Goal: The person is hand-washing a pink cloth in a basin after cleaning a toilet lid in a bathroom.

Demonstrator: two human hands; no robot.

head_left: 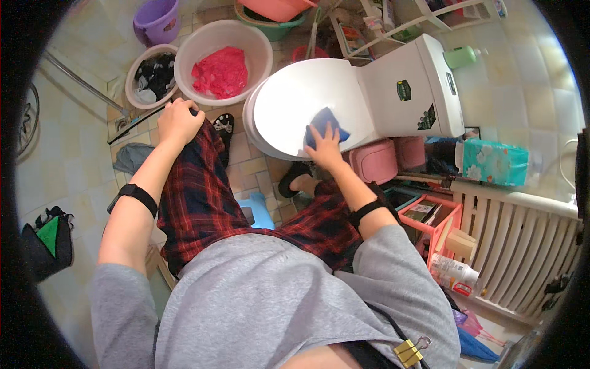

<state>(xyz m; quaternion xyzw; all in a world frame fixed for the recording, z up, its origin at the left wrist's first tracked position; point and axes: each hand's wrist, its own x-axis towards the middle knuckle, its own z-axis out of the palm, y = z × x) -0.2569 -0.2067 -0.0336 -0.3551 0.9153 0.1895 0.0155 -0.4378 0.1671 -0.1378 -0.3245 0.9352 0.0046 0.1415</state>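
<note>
My right hand [324,147] holds a blue cloth [327,118] against the white toilet lid [289,104], pressing it down with fingers spread over it. The lid is lowered, and the cloth lies on its near right part. My left hand [179,121] is at my left knee, its fingers curled. Something dark shows beside its thumb, but what it grips is mostly hidden. Behind the lid stands the white toilet tank [409,89].
Beyond my left hand are a pale basin [261,46] with red cloth, a smaller basin [131,92] of dark laundry and a purple bucket [157,21]. A blue stool [261,211] stands between my legs. Right: a pink bin [373,161], a tissue pack [495,162] and a radiator [510,246].
</note>
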